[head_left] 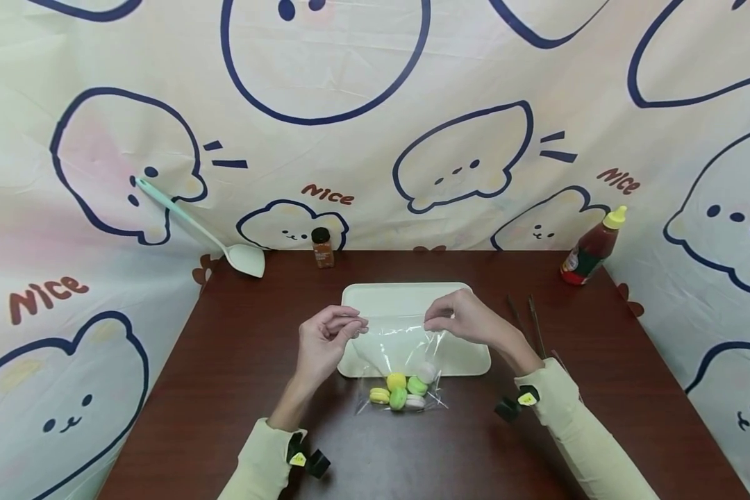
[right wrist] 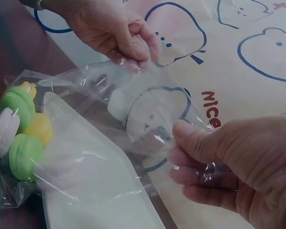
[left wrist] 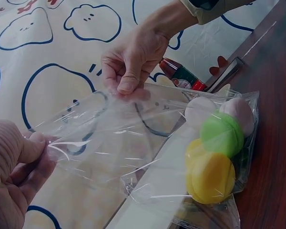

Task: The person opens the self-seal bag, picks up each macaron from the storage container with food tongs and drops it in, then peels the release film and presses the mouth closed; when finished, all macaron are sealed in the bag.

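Observation:
A clear plastic bag (head_left: 390,347) hangs between both hands, with several yellow, green and whitish macarons (head_left: 398,398) gathered at its bottom. My left hand (head_left: 329,340) pinches one upper corner between thumb and fingers. At the opposite corner, my right hand (head_left: 465,319) pinches the bag's edge. In the left wrist view the film is stretched between the hands, and a yellow macaron (left wrist: 210,176) and a green one (left wrist: 222,135) show through it. Behind the bag lies a white rectangular tray (head_left: 375,296) on the table.
A spice jar (head_left: 322,248) and a pale green spatula (head_left: 245,258) stand at the back left. At the back right is a red sauce bottle (head_left: 590,250) with a yellow cap. Dark thin utensils (head_left: 535,323) lie beside the right forearm. A patterned cloth (head_left: 375,160) surrounds the brown table (head_left: 225,389).

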`<state>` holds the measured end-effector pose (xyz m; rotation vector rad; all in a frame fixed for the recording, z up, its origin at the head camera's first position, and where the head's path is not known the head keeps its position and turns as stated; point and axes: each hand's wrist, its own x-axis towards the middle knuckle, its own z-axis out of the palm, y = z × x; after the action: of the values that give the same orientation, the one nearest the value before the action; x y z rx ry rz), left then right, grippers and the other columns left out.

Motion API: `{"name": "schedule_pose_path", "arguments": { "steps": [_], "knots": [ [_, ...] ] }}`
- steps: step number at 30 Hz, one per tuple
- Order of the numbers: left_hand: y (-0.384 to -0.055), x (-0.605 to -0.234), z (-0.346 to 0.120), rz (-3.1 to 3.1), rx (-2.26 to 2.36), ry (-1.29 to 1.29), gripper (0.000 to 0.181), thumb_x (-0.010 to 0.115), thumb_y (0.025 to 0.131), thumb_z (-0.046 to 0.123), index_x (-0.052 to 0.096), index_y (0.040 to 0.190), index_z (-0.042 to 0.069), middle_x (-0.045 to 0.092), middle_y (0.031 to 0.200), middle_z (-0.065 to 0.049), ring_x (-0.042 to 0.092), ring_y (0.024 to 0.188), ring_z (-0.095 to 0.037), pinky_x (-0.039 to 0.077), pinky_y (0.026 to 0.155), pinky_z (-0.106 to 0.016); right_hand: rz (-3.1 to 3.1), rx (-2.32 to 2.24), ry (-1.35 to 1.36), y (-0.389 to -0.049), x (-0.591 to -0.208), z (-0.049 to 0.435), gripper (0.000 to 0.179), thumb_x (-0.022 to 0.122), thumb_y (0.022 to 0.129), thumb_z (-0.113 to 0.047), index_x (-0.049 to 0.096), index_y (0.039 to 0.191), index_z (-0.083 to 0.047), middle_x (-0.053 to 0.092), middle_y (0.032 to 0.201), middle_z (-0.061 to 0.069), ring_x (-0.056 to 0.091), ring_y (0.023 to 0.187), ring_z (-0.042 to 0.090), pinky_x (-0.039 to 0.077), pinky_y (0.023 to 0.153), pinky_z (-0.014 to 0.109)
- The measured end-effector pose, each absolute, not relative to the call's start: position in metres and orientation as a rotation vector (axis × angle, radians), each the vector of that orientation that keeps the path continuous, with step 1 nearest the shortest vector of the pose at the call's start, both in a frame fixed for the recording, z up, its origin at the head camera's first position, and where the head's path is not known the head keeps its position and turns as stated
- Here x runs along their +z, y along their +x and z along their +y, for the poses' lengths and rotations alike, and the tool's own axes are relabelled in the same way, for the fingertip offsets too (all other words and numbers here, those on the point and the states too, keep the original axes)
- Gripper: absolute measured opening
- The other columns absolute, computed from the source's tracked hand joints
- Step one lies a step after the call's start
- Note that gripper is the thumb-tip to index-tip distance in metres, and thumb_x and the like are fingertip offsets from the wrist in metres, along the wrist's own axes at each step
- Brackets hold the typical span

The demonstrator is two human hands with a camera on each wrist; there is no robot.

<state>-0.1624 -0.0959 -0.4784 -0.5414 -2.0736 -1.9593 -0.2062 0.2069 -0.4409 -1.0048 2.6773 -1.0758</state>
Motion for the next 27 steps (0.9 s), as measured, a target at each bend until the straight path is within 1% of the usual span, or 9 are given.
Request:
{"name": "schedule_pose_path", "arguments": {
  "steps": [5,9,13,16,18,21,24,25,27],
  "knots": [
    [-0.162,-0.480,-0.097,-2.080,-1.924,-0.529,0.011,0.076,0.093,-0.001,0.076,0.105,0.000,0.079,0.095,-0.015,0.078,0.083,-0.031,0.061,0.075,-0.027,2.693,-1.130,-0.954,-0.205,-0.444,0.212,0.004,0.082,0.091,-0.015,0.081,0.087,-0.014,0.074,0.081,-0.011,0.065,0.072,0.007,0.054,0.067,0.028],
    [-0.162,-0.482,-0.098,-2.081,-1.920,-0.483,0.011,0.077,0.092,0.000,0.079,0.103,0.000,0.079,0.093,-0.014,0.078,0.081,-0.028,0.061,0.073,-0.025,2.679,-1.164,-0.939,-0.206,-0.448,0.216,0.004,0.081,0.092,-0.013,0.081,0.088,-0.013,0.073,0.079,-0.010,0.063,0.072,0.008,0.053,0.067,0.027],
    [-0.161,-0.483,-0.101,-2.072,-1.936,-0.421,0.009,0.079,0.091,0.001,0.081,0.099,0.001,0.079,0.088,-0.015,0.076,0.076,-0.033,0.060,0.071,-0.024,2.654,-1.205,-0.873,-0.208,-0.453,0.220,0.006,0.080,0.093,-0.013,0.082,0.087,-0.014,0.072,0.074,-0.007,0.064,0.069,0.009,0.051,0.064,0.027],
    [-0.161,-0.483,-0.103,-2.098,-1.924,-0.385,0.005,0.079,0.091,0.003,0.080,0.096,0.002,0.078,0.085,-0.014,0.075,0.074,-0.035,0.059,0.069,-0.023,2.649,-1.234,-0.829,-0.209,-0.455,0.223,0.007,0.080,0.093,-0.014,0.082,0.087,-0.016,0.072,0.072,-0.007,0.067,0.067,0.015,0.051,0.062,0.027],
    [-0.160,-0.484,-0.104,-2.122,-1.919,-0.371,0.004,0.078,0.093,0.004,0.079,0.096,0.002,0.078,0.084,-0.014,0.074,0.074,-0.035,0.059,0.069,-0.023,2.639,-1.256,-0.822,-0.210,-0.457,0.224,0.007,0.079,0.094,-0.014,0.082,0.088,-0.014,0.072,0.071,-0.007,0.069,0.068,0.021,0.051,0.062,0.028],
    [-0.159,-0.485,-0.105,-2.137,-1.925,-0.367,0.005,0.076,0.095,0.005,0.076,0.096,0.000,0.077,0.083,-0.015,0.074,0.073,-0.035,0.059,0.067,-0.023,2.598,-1.290,-0.831,-0.212,-0.462,0.225,0.010,0.074,0.098,-0.012,0.081,0.092,-0.007,0.072,0.073,-0.005,0.069,0.071,0.029,0.051,0.064,0.028],
    [-0.157,-0.486,-0.105,-2.125,-1.947,-0.386,0.008,0.073,0.098,0.004,0.072,0.098,-0.004,0.077,0.082,-0.018,0.074,0.071,-0.033,0.060,0.066,-0.029,2.536,-1.337,-0.836,-0.213,-0.468,0.223,0.016,0.069,0.102,-0.012,0.079,0.097,0.000,0.073,0.075,-0.003,0.070,0.073,0.026,0.053,0.067,0.031],
    [-0.156,-0.486,-0.106,-2.117,-1.959,-0.393,0.009,0.072,0.099,0.005,0.071,0.099,-0.004,0.076,0.081,-0.019,0.075,0.070,-0.033,0.061,0.065,-0.031,2.514,-1.353,-0.829,-0.213,-0.469,0.222,0.018,0.068,0.103,-0.013,0.078,0.097,0.002,0.073,0.075,-0.002,0.070,0.073,0.025,0.055,0.068,0.034],
    [-0.154,-0.487,-0.108,-2.108,-1.975,-0.407,0.011,0.069,0.100,0.004,0.069,0.101,-0.007,0.075,0.081,-0.021,0.075,0.068,-0.032,0.061,0.062,-0.035,2.468,-1.394,-0.809,-0.213,-0.473,0.218,0.021,0.065,0.105,-0.014,0.076,0.096,0.002,0.073,0.076,0.001,0.070,0.072,0.022,0.057,0.069,0.036]
  ]
}}
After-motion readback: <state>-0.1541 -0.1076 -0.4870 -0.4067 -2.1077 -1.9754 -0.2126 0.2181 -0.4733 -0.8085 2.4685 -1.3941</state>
